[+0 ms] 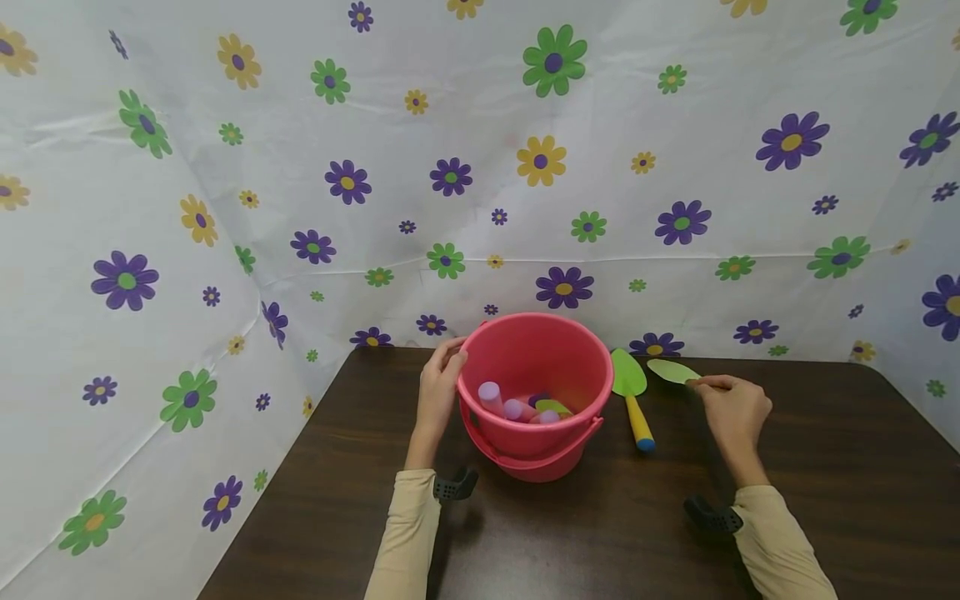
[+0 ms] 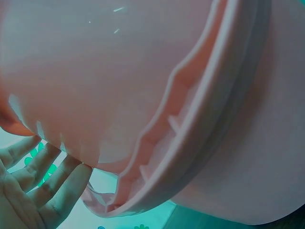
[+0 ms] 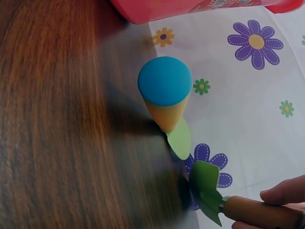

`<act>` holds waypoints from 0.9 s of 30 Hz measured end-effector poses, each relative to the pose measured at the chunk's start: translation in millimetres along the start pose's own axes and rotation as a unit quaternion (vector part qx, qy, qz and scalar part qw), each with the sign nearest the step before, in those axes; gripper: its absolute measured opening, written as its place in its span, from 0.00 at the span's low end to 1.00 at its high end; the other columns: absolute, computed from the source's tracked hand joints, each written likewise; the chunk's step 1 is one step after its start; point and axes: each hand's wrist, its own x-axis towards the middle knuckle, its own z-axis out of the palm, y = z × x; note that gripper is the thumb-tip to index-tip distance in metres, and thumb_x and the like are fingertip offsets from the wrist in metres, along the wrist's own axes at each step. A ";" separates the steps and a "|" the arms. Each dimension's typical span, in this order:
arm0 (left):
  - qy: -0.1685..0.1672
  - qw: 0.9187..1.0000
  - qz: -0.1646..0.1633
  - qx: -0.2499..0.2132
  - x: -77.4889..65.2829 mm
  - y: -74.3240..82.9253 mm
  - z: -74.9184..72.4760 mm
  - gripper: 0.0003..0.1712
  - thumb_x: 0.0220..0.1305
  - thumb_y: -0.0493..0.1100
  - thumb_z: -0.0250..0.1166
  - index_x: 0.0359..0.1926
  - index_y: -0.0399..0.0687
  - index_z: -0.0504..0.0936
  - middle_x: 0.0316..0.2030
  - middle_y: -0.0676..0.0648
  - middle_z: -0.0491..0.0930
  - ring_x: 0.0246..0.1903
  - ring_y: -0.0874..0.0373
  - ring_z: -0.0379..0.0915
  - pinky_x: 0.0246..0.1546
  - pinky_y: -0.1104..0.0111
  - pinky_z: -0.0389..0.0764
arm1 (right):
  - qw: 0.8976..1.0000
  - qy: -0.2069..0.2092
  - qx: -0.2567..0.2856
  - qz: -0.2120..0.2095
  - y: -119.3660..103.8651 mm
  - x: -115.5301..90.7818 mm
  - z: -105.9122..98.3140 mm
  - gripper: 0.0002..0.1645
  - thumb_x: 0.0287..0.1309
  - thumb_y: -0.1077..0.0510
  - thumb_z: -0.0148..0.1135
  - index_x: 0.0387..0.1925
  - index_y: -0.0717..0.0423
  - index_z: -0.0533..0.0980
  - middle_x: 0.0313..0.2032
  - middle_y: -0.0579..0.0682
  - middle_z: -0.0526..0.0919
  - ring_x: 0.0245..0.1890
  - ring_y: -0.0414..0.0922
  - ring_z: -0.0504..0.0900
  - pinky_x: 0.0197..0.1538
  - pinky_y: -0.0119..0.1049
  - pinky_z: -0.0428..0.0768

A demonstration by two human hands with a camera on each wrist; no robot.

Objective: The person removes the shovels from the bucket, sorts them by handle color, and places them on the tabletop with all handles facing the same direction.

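Observation:
A pink bucket (image 1: 536,450) stands on the table with several purple-ended pieces (image 1: 491,396) inside, partly hidden. My left hand (image 1: 438,383) rests against the left side of its rim; in the left wrist view, straight fingers (image 2: 71,191) touch the bucket's wall (image 2: 105,86). To the right of the bucket, my right hand (image 1: 735,412) holds a small garden trowel by its handle (image 3: 259,212), its green blade (image 1: 671,371) pointing left. Between bucket and hand lies another trowel (image 1: 637,421), with a green blade, yellow handle and blue end.
The dark wooden table (image 1: 585,542) meets a white flower-printed sheet (image 1: 450,217) at its back edge. The bucket's pink handle (image 1: 540,460) hangs down at the front.

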 end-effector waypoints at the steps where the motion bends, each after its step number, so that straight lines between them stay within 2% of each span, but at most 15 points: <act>1: 0.001 1.000 0.000 -0.001 -0.1 0.2 0.4 0.20 0.75 0.38 0.56 0.62 0.33 0.79 0.57 0.33 0.81 0.54 0.39 0.81 0.55 0.55 0.83 | 1.000 -0.003 -0.004 -0.001 0.5 0.1 -0.5 0.12 0.61 0.63 0.72 0.38 0.73 0.87 0.34 0.68 0.88 0.29 0.52 0.83 0.33 0.29 0.69; 4: 0.002 1.000 0.001 -0.001 0.1 0.1 1.1 0.20 0.75 0.38 0.57 0.62 0.33 0.79 0.57 0.33 0.81 0.54 0.39 0.80 0.55 0.55 0.83 | 1.000 -0.018 -0.011 0.002 2.8 1.3 -2.2 0.13 0.62 0.63 0.71 0.38 0.74 0.86 0.34 0.69 0.87 0.39 0.66 0.82 0.43 0.42 0.72; 7: 0.001 1.000 0.002 0.000 0.7 -0.6 1.1 0.20 0.75 0.38 0.56 0.62 0.33 0.79 0.57 0.33 0.81 0.54 0.39 0.80 0.55 0.54 0.83 | 0.999 -0.037 -0.017 0.009 4.9 2.9 -3.7 0.14 0.62 0.63 0.70 0.37 0.76 0.85 0.34 0.70 0.87 0.43 0.69 0.80 0.49 0.55 0.70; 9: -0.001 1.000 0.003 0.002 0.9 -1.0 0.6 0.20 0.76 0.38 0.56 0.63 0.33 0.78 0.57 0.33 0.81 0.54 0.39 0.80 0.55 0.54 0.83 | 0.998 -0.051 -0.021 0.016 6.4 3.9 -4.6 0.14 0.62 0.62 0.70 0.36 0.76 0.85 0.33 0.69 0.87 0.43 0.70 0.80 0.50 0.58 0.69; 17: -0.007 1.000 0.009 0.009 2.1 -1.5 -0.8 0.21 0.76 0.38 0.56 0.64 0.30 0.77 0.57 0.32 0.81 0.55 0.38 0.80 0.56 0.53 0.82 | 0.992 -0.106 -0.057 0.038 12.8 7.7 -6.7 0.20 0.60 0.56 0.74 0.34 0.76 0.85 0.29 0.66 0.87 0.43 0.69 0.78 0.44 0.58 0.75; 23: -0.007 1.000 0.015 0.010 1.6 -0.6 -0.5 0.21 0.76 0.38 0.56 0.64 0.30 0.76 0.58 0.32 0.80 0.55 0.38 0.80 0.56 0.52 0.82 | 0.979 -0.175 -0.095 0.031 16.7 11.6 -8.5 0.22 0.61 0.53 0.71 0.35 0.74 0.85 0.29 0.65 0.86 0.41 0.68 0.79 0.44 0.59 0.79; 27: -0.006 1.000 0.017 0.010 1.3 0.2 0.0 0.21 0.76 0.38 0.56 0.64 0.30 0.77 0.58 0.31 0.80 0.55 0.37 0.79 0.56 0.52 0.82 | 0.973 -0.203 -0.102 0.033 17.4 12.4 -9.0 0.24 0.63 0.51 0.69 0.35 0.73 0.86 0.24 0.60 0.85 0.40 0.66 0.79 0.41 0.56 0.81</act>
